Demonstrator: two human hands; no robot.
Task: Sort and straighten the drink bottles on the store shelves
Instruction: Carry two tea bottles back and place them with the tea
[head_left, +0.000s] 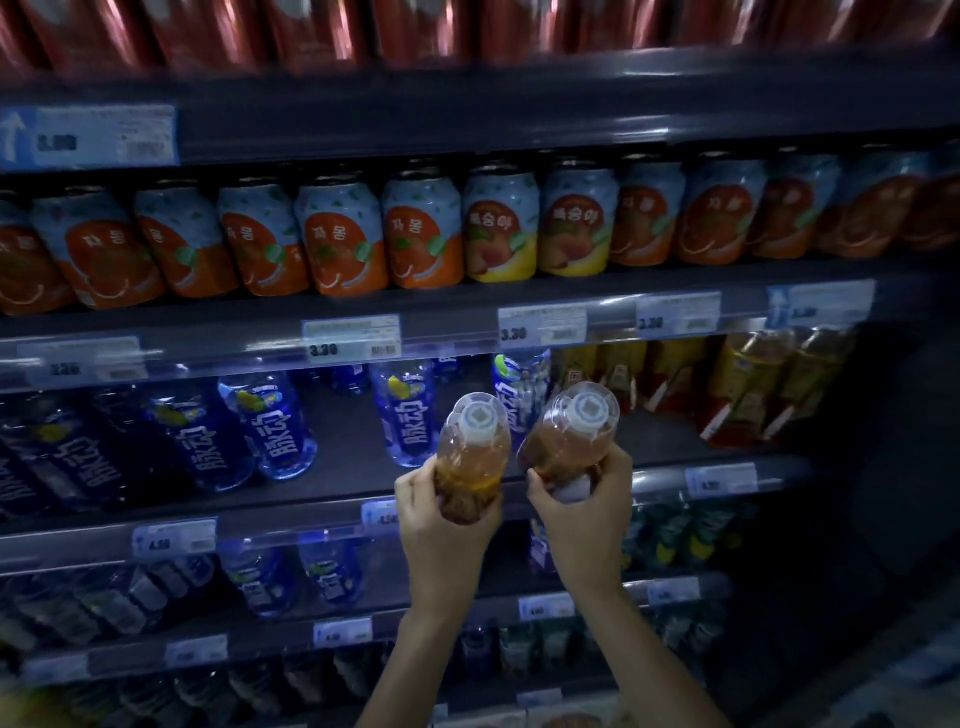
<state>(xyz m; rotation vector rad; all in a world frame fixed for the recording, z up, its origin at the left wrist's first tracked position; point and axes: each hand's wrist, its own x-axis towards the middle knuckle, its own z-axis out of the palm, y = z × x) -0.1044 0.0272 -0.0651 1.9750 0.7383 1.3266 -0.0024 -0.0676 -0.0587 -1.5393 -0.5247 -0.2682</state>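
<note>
The left hand (434, 519) gripped a clear plastic bottle of amber drink (470, 460), the right hand (587, 512) its twin bottle (563, 447), white caps (479, 418) seemingly tilted nearward, bare dark shelf (348, 452) just beyond, leftward.

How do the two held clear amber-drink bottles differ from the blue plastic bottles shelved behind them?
The amber-drink bottles are held, caps tipped toward the camera; the blue bottles stand on the shelf. Amber ones show brownish liquid; blue ones bear white lettering. Both are transparent plastic.
</note>
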